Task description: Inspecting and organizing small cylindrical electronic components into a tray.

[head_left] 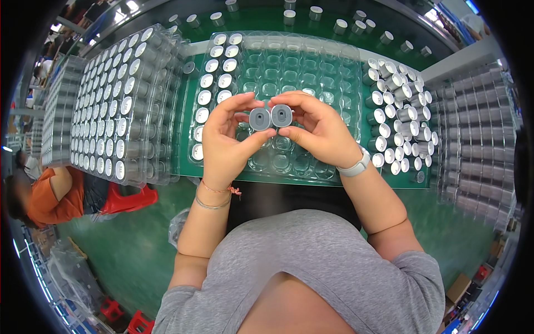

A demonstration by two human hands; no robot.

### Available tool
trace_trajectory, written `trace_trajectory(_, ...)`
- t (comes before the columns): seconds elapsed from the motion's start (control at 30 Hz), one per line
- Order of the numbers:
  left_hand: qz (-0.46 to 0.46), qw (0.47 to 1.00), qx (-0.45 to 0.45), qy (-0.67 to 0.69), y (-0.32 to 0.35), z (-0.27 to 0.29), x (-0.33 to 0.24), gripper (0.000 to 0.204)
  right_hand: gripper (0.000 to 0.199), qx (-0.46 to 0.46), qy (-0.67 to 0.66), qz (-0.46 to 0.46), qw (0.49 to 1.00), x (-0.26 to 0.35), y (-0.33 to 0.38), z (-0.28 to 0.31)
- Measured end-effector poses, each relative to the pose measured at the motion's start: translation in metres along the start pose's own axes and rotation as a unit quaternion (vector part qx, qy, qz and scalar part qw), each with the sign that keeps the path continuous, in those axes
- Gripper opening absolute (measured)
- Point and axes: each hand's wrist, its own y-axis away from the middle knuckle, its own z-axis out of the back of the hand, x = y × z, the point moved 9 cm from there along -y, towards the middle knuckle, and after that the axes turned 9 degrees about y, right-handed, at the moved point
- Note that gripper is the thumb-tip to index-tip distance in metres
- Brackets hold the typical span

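there are two hands [227,134] [318,129], one watch [356,164], two held cylinders [260,119] [281,116] and eight in the tray's [311,72] leftmost column.

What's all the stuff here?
Held cylinders: two, grey, centre
Table: one, green, middle
Tray: one, clear, on table
Tray cylinders: many, whitish, tray's left
Loose cylinders: dozens, white and grey, right
Back cylinders: many, whitish, top
Tray stacks: several, clear, both sides
Stools: at least three, red, lower left
Worker: one nearby, orange top, left
Floor: one, green, below table
Watch: one, pale, right wrist
Shirt: one, grey, bottom
Left hand: one, bare, holding cylinder
Right hand: one, bare, holding cylinder
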Motion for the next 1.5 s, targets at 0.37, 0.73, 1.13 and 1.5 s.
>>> trace_trajectory(0.37,-0.019,0.999,-0.008,-0.041,0.0,-0.002,-0.006,0.059,0.047,0.0,-0.004,0.004,1.0,0.002,0.0,-0.001)
trace_trajectory(0.73,0.006,0.998,-0.019,-0.056,0.0,0.001,-0.003,0.058,0.044,0.008,-0.025,-0.064,0.998,-0.007,0.001,-0.002)
trace_trajectory(1.13,0.005,1.0,-0.017,0.0,0.001,-0.006,-0.003,0.048,0.041,-0.013,0.019,-0.017,1.0,-0.001,0.0,0.003)
trace_trajectory(1.5,0.148,0.936,-0.044,0.317,0.005,-0.005,0.032,0.038,0.035,-0.048,-0.032,-0.075,0.996,-0.012,0.003,0.009)
